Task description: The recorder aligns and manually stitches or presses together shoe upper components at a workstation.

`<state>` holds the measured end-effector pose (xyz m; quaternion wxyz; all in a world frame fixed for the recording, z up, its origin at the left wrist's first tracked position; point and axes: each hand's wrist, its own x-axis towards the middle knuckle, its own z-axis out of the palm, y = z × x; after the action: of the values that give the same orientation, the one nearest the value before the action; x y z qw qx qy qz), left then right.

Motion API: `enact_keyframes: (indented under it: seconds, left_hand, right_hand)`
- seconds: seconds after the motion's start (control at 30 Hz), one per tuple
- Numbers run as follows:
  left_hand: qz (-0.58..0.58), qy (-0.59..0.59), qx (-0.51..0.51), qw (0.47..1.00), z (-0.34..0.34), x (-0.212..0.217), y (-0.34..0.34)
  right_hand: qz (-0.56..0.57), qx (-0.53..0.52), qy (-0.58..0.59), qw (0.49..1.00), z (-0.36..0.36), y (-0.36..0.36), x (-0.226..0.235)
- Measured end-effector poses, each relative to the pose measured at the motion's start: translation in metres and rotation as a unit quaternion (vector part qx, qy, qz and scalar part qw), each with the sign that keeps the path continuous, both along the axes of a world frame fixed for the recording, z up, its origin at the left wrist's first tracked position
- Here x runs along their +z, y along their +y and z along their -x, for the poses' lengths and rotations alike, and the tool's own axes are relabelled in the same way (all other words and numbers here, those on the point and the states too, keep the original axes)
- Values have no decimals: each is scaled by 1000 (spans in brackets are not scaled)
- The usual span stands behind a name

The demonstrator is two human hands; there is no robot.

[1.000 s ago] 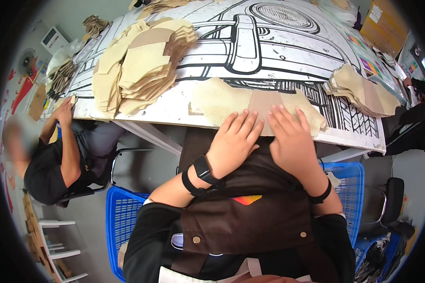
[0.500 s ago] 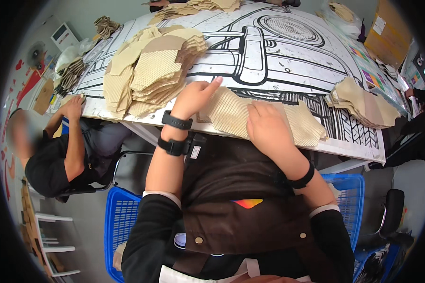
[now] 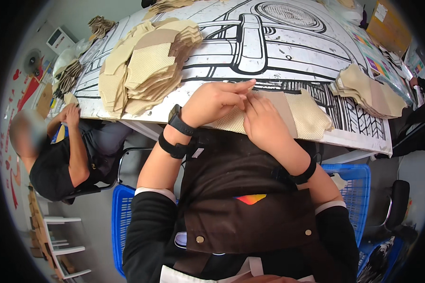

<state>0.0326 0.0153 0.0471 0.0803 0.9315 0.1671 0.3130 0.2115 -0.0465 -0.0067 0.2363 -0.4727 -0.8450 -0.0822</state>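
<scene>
A beige mesh fabric piece point(image 3: 309, 115) with a darker tan band lies along the table's near edge in front of me. My right hand point(image 3: 267, 121) rests on it, palm down, fingers stretched out and close together. Over the piece's left part, my left hand point(image 3: 212, 104) meets the right fingertips. Its index finger points to the right, while the other fingers curl in. Whatever those curled fingers may pinch is hidden. To the left stands a tall pile of similar mesh pieces point(image 3: 148, 70). A smaller stack of fabric pieces point(image 3: 368, 92) sits at the right.
The white table point(image 3: 208, 59) carries a black line drawing of a car. At the left, a seated co-worker point(image 3: 56, 155) has both hands at the table edge. Blue baskets point(image 3: 123, 221) stand on the floor at both my sides. A black chair point(image 3: 397, 203) is at the right.
My left hand has moved right and turned over the piece, from its left end to the right fingertips. My right hand stays on the fabric. The view has shifted slightly.
</scene>
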Motion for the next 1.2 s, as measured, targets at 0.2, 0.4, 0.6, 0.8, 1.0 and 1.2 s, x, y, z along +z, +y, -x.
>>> enact_keyframes:
  seconds: [0.2, 0.4, 0.6, 0.8, 1.0, 1.2]
  left_hand:
    - [167, -92, 201, 961, 3, 6, 3]
    - [147, 70, 276, 947, 3, 4, 24]
    - [143, 46, 301, 942, 4, -8, 22]
    - [156, 34, 293, 943, 13, -20, 38]
    - [314, -15, 214, 925, 11, -22, 58]
    - [383, 97, 185, 900, 3, -16, 79]
  right_hand:
    - [-39, -5, 36, 999, 2, -1, -1]
    - [-20, -8, 19, 1000, 1, -2, -1]
    - [-20, 7, 18, 1000, 1, -2, 0]
    - [-20, 2, 3, 1000, -1, -2, 0]
    - [-11, 1, -5, 1000, -1, -1, 0]
    - [-15, -1, 6, 1000, -1, -2, 0]
